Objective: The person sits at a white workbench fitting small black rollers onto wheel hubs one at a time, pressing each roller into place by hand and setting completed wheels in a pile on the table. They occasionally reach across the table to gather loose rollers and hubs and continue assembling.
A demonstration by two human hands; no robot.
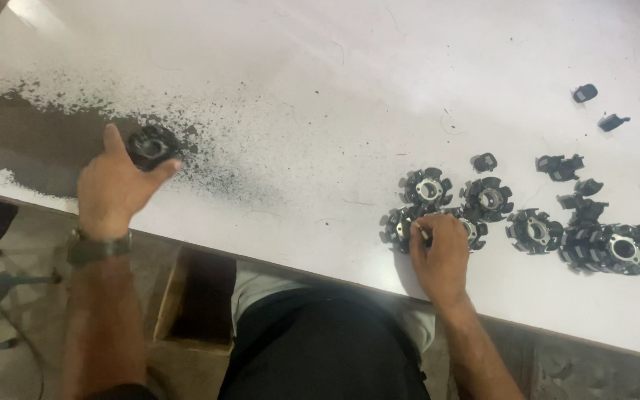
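No packages, labels or signs in view; only a white table (320, 89), dusted with dark powder (31, 133) at its left.

Left hand (116, 185): thumb up, fingers curled and clamped around a black finned ring part (151, 145), held over the powder patch at the fingertips.

Right hand (438, 255): fingers bent together, tips pinching a finned rotor (401, 226) at the near edge of a cluster of like black rotors (487, 198). Small black clips (585, 92) lie well apart, far right.
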